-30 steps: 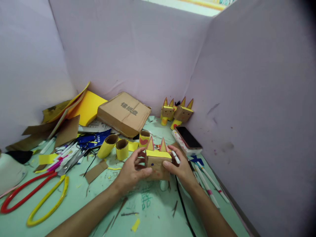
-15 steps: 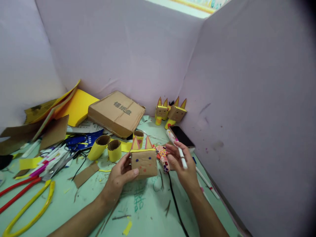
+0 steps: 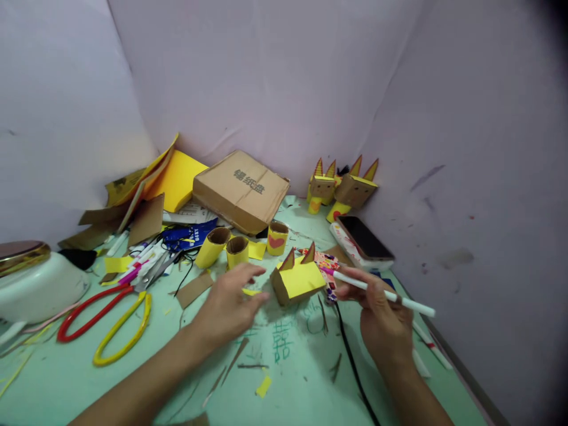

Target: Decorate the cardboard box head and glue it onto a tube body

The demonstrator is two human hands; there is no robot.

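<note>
A small cardboard box (image 3: 298, 281) with a yellow top and two pointed ears stands on the green tabletop, its drawn face out of sight. My left hand (image 3: 235, 299) is just left of it, thumb and fingers apart, holding nothing. In my right hand (image 3: 385, 313) is a white marker pen (image 3: 399, 300), its magenta tip pointing left toward the box. Behind the box and partly covered by it lies a hot glue gun (image 3: 326, 266) with a colourful pattern and a black cord.
Yellow-wrapped cardboard tubes (image 3: 238, 251) stand behind my left hand. Scissors (image 3: 142, 296) with red and yellow handles lie left, near more markers. A large cardboard box (image 3: 242, 192), eared figures (image 3: 348, 192) and a phone (image 3: 366, 236) are at the back.
My left hand has let go of the eared box, which now rests on the table with its yellow top showing. The marker in my right hand has swung to point left. The view has shifted left.
</note>
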